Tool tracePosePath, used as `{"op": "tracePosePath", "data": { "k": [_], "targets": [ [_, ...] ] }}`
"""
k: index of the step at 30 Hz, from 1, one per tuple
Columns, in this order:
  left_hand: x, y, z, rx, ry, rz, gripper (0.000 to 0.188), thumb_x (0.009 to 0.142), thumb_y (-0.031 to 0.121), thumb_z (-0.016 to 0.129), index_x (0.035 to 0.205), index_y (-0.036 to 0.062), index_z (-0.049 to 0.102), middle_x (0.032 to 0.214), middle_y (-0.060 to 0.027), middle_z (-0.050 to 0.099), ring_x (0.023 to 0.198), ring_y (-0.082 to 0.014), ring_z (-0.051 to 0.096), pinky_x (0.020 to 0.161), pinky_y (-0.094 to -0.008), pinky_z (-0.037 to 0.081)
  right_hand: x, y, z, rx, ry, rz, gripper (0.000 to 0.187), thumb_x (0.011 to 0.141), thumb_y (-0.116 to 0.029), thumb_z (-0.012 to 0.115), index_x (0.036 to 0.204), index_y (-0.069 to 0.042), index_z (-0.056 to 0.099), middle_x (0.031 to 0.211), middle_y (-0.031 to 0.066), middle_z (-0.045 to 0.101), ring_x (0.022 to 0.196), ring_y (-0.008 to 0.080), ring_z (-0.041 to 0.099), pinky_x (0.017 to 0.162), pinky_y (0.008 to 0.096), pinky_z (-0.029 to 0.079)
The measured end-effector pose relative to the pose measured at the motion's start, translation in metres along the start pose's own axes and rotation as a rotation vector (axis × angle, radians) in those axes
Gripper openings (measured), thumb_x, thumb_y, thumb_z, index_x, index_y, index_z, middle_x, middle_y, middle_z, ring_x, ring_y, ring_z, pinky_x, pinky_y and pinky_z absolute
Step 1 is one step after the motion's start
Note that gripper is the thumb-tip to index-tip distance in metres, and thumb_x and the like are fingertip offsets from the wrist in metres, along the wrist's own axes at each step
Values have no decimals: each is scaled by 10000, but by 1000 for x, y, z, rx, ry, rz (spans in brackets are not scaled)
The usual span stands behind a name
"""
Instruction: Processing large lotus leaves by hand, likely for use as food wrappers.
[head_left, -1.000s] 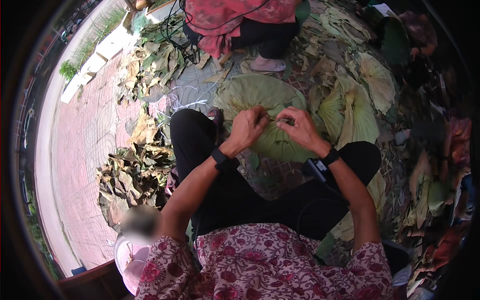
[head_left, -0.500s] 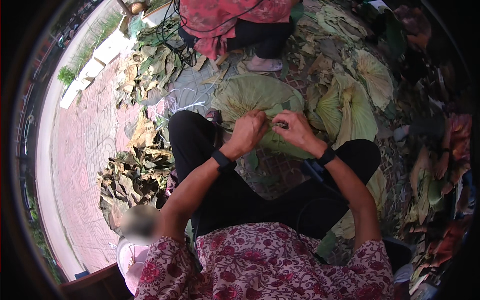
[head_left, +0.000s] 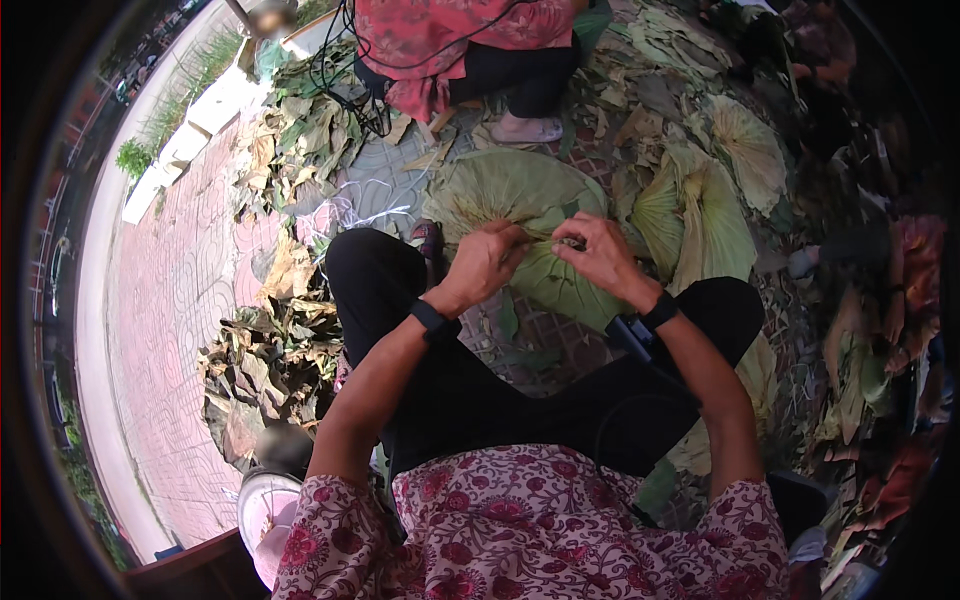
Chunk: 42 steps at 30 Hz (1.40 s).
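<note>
A large, round, pale green dried lotus leaf (head_left: 500,182) lies spread before my knees, its veins running to a brownish centre. A greener folded part (head_left: 562,288) sits below my hands. My left hand (head_left: 486,262) is closed in a pinch at the leaf's middle, knuckles up. Facing it, my right hand (head_left: 606,262) has its thumb and forefinger pinched together, with the other fingers curled. A thin yellowish-green bit of leaf shows between the two sets of fingertips. The exact grip is partly hidden under the fingers.
More dried leaves (head_left: 690,215) lie right of my hands. A heap of crumpled brown leaves (head_left: 265,370) sits beside my left knee, with white string (head_left: 370,208) beyond. Opposite me is a person in a red top (head_left: 430,50). A pale bucket (head_left: 268,515) stands at lower left.
My left hand has shifted slightly left, and my right fingertips have drawn down a little. My left knee has moved a bit left. The leaf stays in about the same place.
</note>
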<state>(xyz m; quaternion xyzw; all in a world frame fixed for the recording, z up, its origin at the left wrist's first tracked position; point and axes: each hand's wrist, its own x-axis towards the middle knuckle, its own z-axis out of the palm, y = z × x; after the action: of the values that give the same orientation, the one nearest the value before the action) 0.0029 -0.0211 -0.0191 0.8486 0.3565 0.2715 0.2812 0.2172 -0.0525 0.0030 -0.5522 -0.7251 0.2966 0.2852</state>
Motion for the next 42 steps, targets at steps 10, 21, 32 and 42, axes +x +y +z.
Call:
{"op": "tracePosePath", "data": {
  "k": [10, 21, 32, 42],
  "targets": [
    [5, -19, 17, 240, 141, -86, 108, 802, 107, 570, 798, 4, 539, 840, -189, 595, 788, -395, 587, 670, -473, 467, 1, -4, 4, 74, 10, -33, 171, 756, -132, 668, 876, -11, 660, 837, 113, 612, 749, 259, 608, 685, 353, 467],
    [-1, -15, -4, 44, 24, -44, 139, 837, 106, 573, 926, 3, 601, 888, -177, 590, 835, -363, 589, 715, -414, 464, -1, 1, -12, 73, 91, -51, 148, 761, -114, 678, 859, -6, 658, 788, 100, 598, 692, 225, 595, 623, 339, 457],
    [3, -12, 9, 199, 62, -63, 155, 777, 120, 613, 893, 17, 612, 848, -150, 619, 810, -362, 611, 685, -414, 482, -2, -1, -7, 30, 50, -70, 155, 752, -110, 668, 867, -7, 658, 787, 115, 592, 708, 253, 607, 648, 357, 467],
    [-2, -46, -7, 136, 60, -321, 203, 808, 156, 570, 906, -3, 650, 740, -141, 657, 690, -247, 651, 653, -339, 488, -3, 2, -32, 147, 176, 7, 162, 755, -109, 680, 872, 2, 666, 821, 80, 632, 728, 176, 594, 621, 305, 441]
  ]
}}
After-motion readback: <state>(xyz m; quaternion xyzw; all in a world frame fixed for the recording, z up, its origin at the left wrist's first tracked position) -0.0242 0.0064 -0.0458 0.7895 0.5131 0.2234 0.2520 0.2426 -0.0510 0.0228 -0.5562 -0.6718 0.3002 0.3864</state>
